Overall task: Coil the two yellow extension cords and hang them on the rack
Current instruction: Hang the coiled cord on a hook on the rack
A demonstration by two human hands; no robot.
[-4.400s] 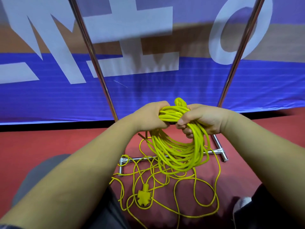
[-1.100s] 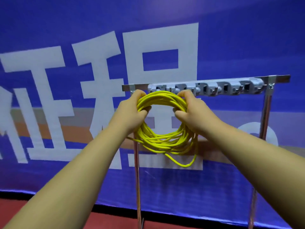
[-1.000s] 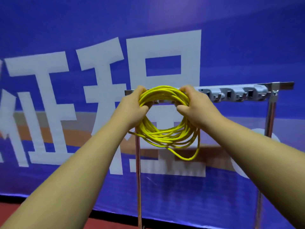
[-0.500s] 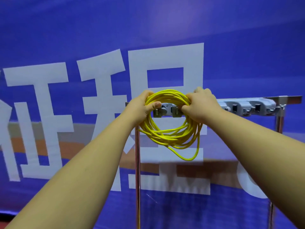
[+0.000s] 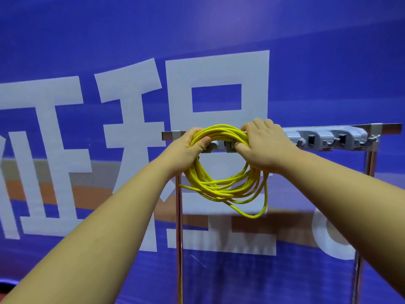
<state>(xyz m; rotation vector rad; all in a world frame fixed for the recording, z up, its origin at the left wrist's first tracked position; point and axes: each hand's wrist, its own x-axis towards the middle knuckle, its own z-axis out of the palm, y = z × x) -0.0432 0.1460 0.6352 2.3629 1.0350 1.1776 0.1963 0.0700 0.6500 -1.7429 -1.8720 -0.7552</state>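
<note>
Hanging step: left hand (image 5: 186,148) and right hand (image 5: 262,148), fingers curled round the coiled yellow cord (image 5: 221,185), hold it at frame centre against the rack (image 5: 328,139) bar; next, likely seat its top loops on a hook.

Big blue banner (image 5: 306,51) fills bkgd, w/ large white characters (image 5: 217,69) from 9 to 12 o'clock, orange stripe (image 5: 94,198) at 8, white ring (image 5: 317,235) at 4. Red floor (image 5: 3,295) sliver at 8 o'clock.
</note>
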